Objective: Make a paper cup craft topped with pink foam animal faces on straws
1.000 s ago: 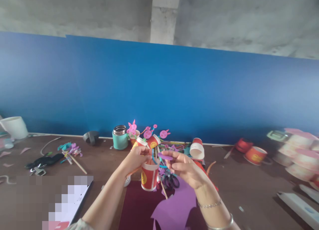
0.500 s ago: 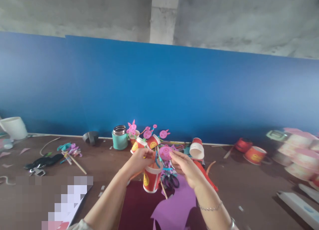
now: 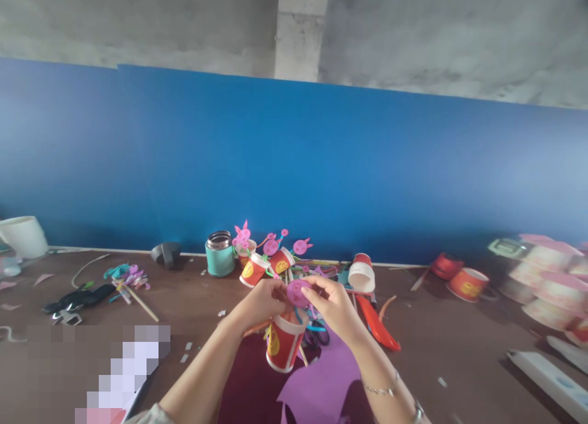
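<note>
A red paper cup [image 3: 285,345] with a yellow print and a white rim is held tilted over the dark red sheet [image 3: 245,381]. My left hand [image 3: 263,302] is closed at its upper left rim, the fingertips partly hidden. A blue and an orange fuzzy strip show at the cup's mouth. Between thumb and fingers, my right hand [image 3: 328,298] pinches a round pink paper disc [image 3: 298,293] with a face drawn on it, just above the cup. My left fingertips are close to the disc's left edge; whether they touch it I cannot tell.
Behind my hands stand decorated cups [image 3: 254,269] with pink paper figures and a teal jar [image 3: 220,254]. Purple paper [image 3: 321,375] lies below, near partly covered scissors [image 3: 323,336]. A red-handled tool [image 3: 379,326], a tipped cup [image 3: 362,274] and stacked pink cups [image 3: 551,283] lie rightward.
My right hand has brought the pink disc left and slightly down, closer to my left hand. The cup has shifted a little lower and tilted more.
</note>
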The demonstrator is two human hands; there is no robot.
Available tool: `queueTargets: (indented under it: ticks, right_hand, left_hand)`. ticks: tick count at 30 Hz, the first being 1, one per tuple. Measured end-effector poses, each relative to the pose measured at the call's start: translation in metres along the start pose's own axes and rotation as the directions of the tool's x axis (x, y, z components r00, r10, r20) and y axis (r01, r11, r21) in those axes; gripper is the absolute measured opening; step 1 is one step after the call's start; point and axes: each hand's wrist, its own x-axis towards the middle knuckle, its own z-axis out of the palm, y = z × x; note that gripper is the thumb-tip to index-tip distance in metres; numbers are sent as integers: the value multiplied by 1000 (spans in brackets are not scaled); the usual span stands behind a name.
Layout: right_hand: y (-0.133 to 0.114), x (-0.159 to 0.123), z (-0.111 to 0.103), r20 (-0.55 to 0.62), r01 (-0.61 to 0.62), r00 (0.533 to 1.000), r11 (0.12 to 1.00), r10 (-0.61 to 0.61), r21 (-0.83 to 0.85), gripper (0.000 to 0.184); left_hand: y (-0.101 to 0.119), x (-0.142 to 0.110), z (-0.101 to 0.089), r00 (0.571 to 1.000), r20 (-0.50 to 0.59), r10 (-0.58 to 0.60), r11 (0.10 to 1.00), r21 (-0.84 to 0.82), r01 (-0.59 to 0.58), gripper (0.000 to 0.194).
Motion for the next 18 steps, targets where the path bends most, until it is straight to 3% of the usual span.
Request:
queueTargets:
  ticks: [18]
  right_hand:
    - [7,1,2,31,108,994,988,-105,-107,19]
  left_hand:
    - [-4,0,0,997,62,40,999,24,-42,24]
